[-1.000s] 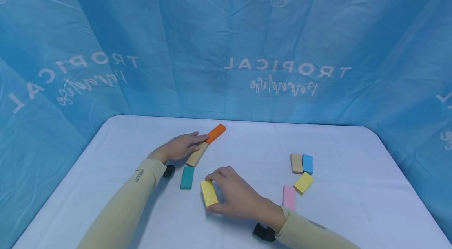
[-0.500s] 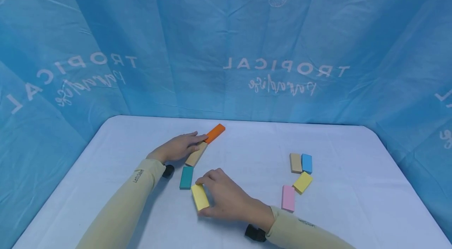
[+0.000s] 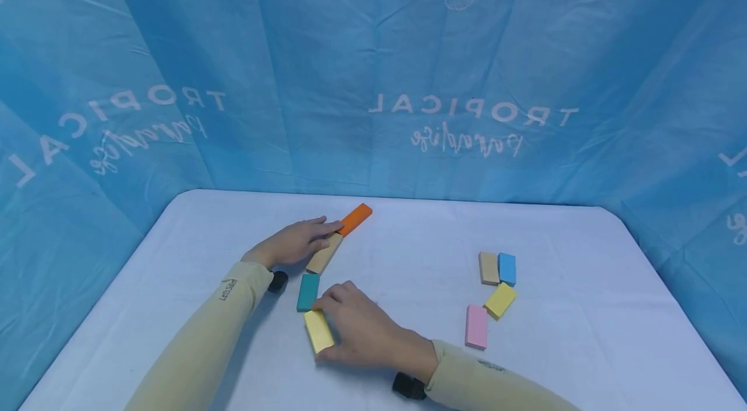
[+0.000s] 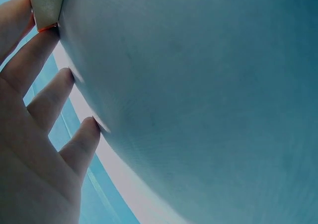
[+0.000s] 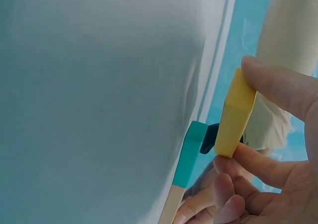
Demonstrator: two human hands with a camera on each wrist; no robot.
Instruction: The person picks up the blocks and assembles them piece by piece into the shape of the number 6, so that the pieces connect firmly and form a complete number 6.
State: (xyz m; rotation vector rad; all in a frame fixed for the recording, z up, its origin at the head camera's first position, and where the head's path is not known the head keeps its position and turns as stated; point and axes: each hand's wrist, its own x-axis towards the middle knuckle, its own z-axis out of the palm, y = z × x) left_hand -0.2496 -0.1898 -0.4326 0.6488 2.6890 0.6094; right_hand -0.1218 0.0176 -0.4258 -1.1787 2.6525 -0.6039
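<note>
My right hand point(image 3: 364, 333) pinches a yellow block point(image 3: 318, 332) between thumb and fingertips by its ends. In the right wrist view the yellow block point(image 5: 236, 114) is tilted, close to the near end of a teal block point(image 5: 191, 152). That teal block point(image 3: 308, 292) continues a slanting line with a plain wooden block point(image 3: 323, 258) and an orange block point(image 3: 356, 219). With fingers stretched out, my left hand point(image 3: 290, 245) touches the line where wood and orange meet. The left wrist view shows its thumb and index finger at the wooden block point(image 4: 47, 5).
At the right of the white table point(image 3: 560, 307) lie a second wooden block point(image 3: 489, 268), a blue block point(image 3: 507, 269), another yellow block point(image 3: 500, 301) and a pink block point(image 3: 476, 327). A blue printed curtain point(image 3: 327, 139) hangs behind the table.
My right hand has moved left with the yellow block, bringing it up to the near end of the teal block. My left hand has stayed in place.
</note>
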